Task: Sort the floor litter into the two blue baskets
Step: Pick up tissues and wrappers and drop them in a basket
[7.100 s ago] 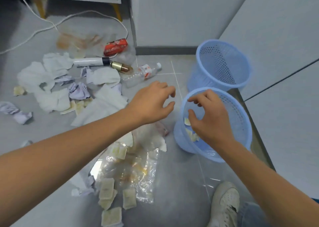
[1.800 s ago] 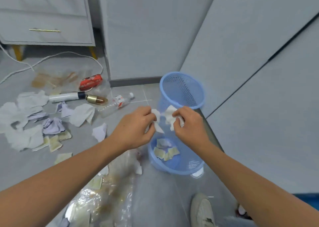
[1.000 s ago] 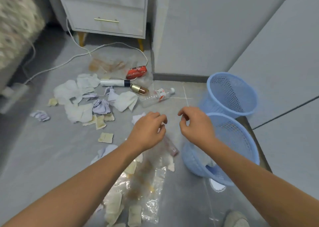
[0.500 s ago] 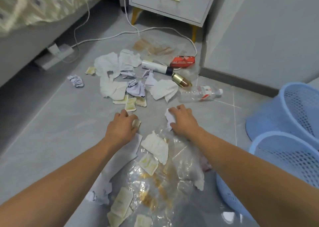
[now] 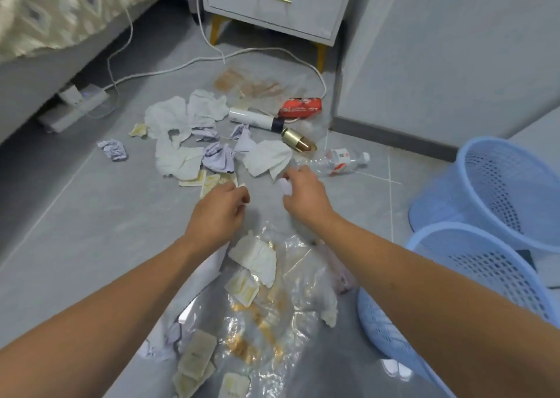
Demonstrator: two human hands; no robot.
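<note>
Grey tiled floor (image 5: 91, 216), white nightstand (image 5: 272, 6), perhaps bed (image 5: 60, 13)

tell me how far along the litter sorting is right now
Early on. Done: cannot tell, since neither the near basket nor the far basket shows its contents. In hand: the right hand pinches a white scrap; the left hand holds a small yellowish piece. Left: tissues, plastic bottle, red packet, white tube and sachets on the plastic wrap.

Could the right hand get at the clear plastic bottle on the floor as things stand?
Probably yes. The clear plastic bottle lies on open floor just beyond and to the right of the right hand, with nothing between them. But that hand already pinches a small white scrap, so it is not free.
</note>
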